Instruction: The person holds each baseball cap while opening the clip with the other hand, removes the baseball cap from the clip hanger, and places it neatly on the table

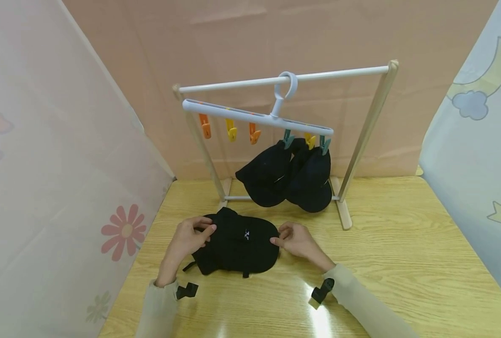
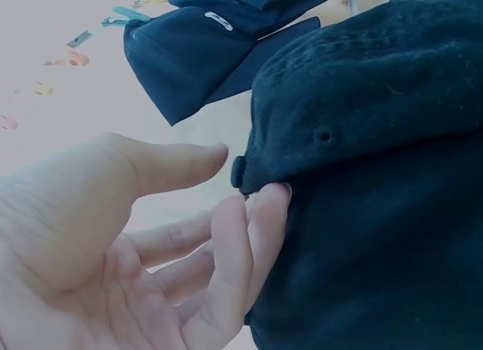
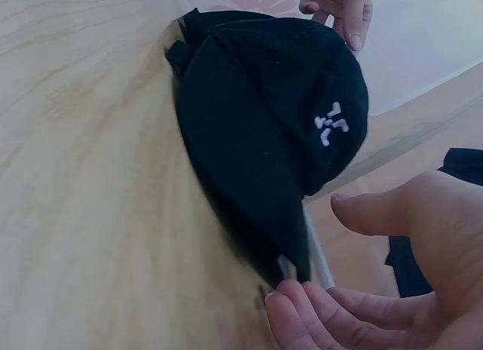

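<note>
A black baseball cap (image 1: 233, 244) with a small white emblem lies on the table, its brim toward the right. At its crown end is my left hand (image 1: 193, 237); in the left wrist view its fingertips touch the cap's edge, and the thumb stands apart from them. My right hand (image 1: 294, 240) is at the brim, where its fingertips meet the rim in the right wrist view, with the thumb held away. Behind, two black caps (image 1: 267, 176) hang from a pale blue clip hanger (image 1: 233, 112) by teal and yellow clips.
The hanger hooks over the white rod of a wooden-legged rack (image 1: 366, 126) at the back of the table (image 1: 402, 263). Orange and yellow clips (image 1: 231, 130) dangle at the hanger's left. Printed cloth (image 1: 64, 141) walls the left side; another stands at right.
</note>
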Demonstrator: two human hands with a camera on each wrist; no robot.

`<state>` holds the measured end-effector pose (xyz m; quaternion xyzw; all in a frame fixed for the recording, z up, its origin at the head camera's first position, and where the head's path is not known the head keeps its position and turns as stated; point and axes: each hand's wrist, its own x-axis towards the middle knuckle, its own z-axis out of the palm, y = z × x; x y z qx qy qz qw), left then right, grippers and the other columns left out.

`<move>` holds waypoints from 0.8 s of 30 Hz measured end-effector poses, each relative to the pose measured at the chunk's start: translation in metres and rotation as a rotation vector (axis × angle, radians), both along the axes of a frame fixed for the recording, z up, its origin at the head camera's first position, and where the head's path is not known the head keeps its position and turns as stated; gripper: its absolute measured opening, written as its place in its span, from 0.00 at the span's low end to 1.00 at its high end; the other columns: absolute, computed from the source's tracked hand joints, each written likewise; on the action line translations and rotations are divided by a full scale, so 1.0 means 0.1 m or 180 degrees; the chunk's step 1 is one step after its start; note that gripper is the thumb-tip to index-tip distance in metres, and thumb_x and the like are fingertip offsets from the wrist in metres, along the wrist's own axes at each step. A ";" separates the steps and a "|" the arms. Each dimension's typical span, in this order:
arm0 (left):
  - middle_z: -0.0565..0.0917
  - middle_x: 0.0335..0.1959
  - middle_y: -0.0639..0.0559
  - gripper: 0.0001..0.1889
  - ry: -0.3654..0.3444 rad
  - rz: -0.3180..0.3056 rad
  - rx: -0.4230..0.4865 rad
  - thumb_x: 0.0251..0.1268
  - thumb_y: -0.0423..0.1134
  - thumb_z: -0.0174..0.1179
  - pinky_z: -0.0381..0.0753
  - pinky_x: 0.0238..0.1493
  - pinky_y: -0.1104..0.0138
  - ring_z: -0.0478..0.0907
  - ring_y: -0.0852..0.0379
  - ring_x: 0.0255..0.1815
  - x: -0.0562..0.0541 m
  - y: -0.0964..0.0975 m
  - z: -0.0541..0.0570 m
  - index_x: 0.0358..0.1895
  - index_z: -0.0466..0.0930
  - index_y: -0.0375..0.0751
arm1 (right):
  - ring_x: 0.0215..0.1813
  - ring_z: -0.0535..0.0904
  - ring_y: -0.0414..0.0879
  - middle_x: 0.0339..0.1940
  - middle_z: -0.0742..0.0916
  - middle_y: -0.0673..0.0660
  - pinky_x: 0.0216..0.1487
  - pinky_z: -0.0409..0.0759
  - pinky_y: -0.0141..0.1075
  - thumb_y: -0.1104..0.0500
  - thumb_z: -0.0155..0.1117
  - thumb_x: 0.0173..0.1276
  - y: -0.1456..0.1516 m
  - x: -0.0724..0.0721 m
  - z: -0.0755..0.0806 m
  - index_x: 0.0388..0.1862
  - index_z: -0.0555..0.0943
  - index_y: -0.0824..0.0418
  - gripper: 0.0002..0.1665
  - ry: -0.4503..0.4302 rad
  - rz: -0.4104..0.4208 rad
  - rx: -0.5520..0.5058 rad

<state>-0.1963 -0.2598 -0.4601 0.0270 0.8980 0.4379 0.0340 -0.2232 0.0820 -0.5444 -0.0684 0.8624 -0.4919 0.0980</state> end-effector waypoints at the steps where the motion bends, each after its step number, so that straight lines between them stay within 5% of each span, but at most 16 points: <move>1: 0.90 0.47 0.42 0.15 0.0023 0.0002 -0.0008 0.78 0.39 0.66 0.86 0.31 0.68 0.86 0.56 0.30 0.00 0.00 0.01 0.60 0.85 0.35 | 0.35 0.84 0.43 0.34 0.90 0.52 0.44 0.83 0.39 0.50 0.82 0.64 0.00 0.00 0.02 0.51 0.86 0.66 0.25 0.0006 -0.0017 0.0012; 9: 0.90 0.49 0.41 0.15 0.0168 -0.0017 -0.0119 0.79 0.40 0.65 0.86 0.35 0.65 0.88 0.55 0.33 -0.03 0.01 0.09 0.60 0.86 0.36 | 0.44 0.89 0.49 0.44 0.89 0.58 0.40 0.86 0.38 0.50 0.80 0.67 0.12 -0.01 0.22 0.59 0.83 0.70 0.31 0.0094 0.0123 -0.0115; 15: 0.90 0.50 0.41 0.15 0.0313 -0.0102 -0.0325 0.79 0.40 0.64 0.88 0.38 0.62 0.89 0.54 0.34 -0.08 0.01 0.15 0.60 0.85 0.36 | 0.46 0.90 0.54 0.45 0.89 0.62 0.44 0.89 0.40 0.54 0.77 0.70 0.27 -0.04 0.47 0.58 0.82 0.70 0.26 0.0397 0.0288 -0.0213; 24: 0.87 0.61 0.40 0.18 0.0374 -0.0162 -0.0458 0.80 0.43 0.63 0.89 0.51 0.50 0.88 0.41 0.51 -0.15 0.07 0.28 0.64 0.84 0.38 | 0.44 0.90 0.52 0.45 0.90 0.62 0.46 0.88 0.37 0.54 0.78 0.70 0.37 -0.06 0.84 0.54 0.84 0.67 0.22 0.0774 0.0297 -0.0147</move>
